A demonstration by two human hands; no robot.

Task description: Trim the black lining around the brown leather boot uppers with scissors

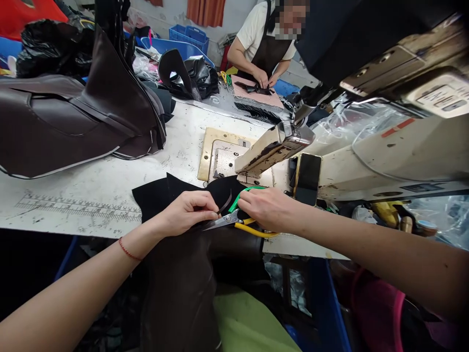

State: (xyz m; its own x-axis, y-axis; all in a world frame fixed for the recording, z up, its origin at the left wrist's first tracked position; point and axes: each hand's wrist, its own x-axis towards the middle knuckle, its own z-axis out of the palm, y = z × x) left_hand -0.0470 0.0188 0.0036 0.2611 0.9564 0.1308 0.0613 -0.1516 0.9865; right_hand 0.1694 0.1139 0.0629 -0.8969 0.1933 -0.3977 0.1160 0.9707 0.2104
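Two hands work at the table [88, 188]: left hand [188, 210] pinches leather [176, 278] near its edge, right hand [266, 208] grips scissors [227, 219] by the handles, long axis running leftward, blades just beside the left fingertips.

Orange curtain [205, 11] against a pale wall [166, 14]

Single head-worn view from above, facing forward and down over nearby hands [227, 210]
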